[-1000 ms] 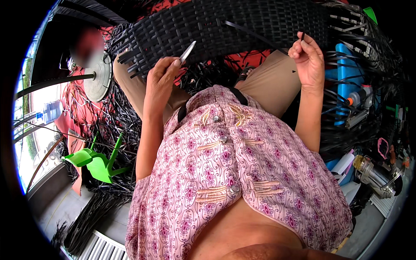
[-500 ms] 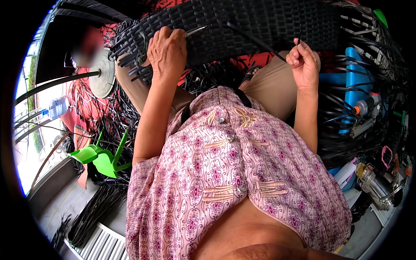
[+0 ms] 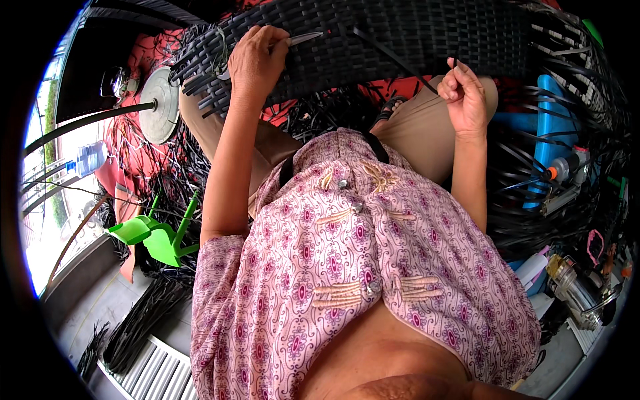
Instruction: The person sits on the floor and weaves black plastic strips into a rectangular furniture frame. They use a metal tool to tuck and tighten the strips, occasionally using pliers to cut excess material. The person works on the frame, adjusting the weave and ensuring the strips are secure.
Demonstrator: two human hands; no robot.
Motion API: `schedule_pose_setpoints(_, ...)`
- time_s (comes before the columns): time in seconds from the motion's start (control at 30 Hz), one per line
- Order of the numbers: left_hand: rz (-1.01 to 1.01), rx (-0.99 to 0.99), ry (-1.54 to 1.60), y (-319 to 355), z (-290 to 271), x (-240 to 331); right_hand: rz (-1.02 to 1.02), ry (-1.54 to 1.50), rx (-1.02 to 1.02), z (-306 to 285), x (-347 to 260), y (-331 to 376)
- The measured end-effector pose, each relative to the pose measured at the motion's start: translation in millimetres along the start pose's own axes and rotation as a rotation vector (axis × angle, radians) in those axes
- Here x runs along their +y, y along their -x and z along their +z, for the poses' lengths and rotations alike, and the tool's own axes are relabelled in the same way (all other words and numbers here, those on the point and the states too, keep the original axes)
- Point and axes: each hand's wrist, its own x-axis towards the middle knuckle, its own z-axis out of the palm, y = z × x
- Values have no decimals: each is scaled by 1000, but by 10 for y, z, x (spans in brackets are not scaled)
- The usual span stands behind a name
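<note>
Left hand [image 3: 255, 61] is gripping a pointed silver blade [image 3: 307, 38], fingers closed around it, tip pointing right over the black woven panel [image 3: 427, 37]. Right hand [image 3: 464, 100] is curling, thumb and index nearly meeting; a loose black strip [image 3: 392, 56] is running from the panel toward it, probably pinched, but the view is too poor to be sure. Both forearms are reaching forward, left wrist bending over the panel's edge, right palm partly facing up. Panel is lying across the trousered knees [image 3: 443, 127]. Farther out, a clear plastic bottle [image 3: 90, 159] is lying left, a glass-and-metal jar [image 3: 575, 293] lower right; contents unreadable. Green dustpan [image 3: 162, 241] is sitting beside black strip scraps [image 3: 150, 317].
</note>
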Motion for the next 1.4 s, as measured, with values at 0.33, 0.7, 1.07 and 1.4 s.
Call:
schedule_pose_setpoints(0.33, -9, 10, 131, -38, 128, 98, 40, 27, 67, -52, 195, -96)
schedule_pose_setpoints(0.7, 81, 130, -43, 2, 241, 343, -169, 702, 138, 805, -70, -28)
schedule_pose_setpoints(1.07, 535, 10, 91, 470, 735, 933, -798, 1445, -2, 1479, 213, -262)
schedule_pose_setpoints(1.4, 705, -37, 163, 536, 748, 797, -744, 1756, -19, 1555, 582, -459)
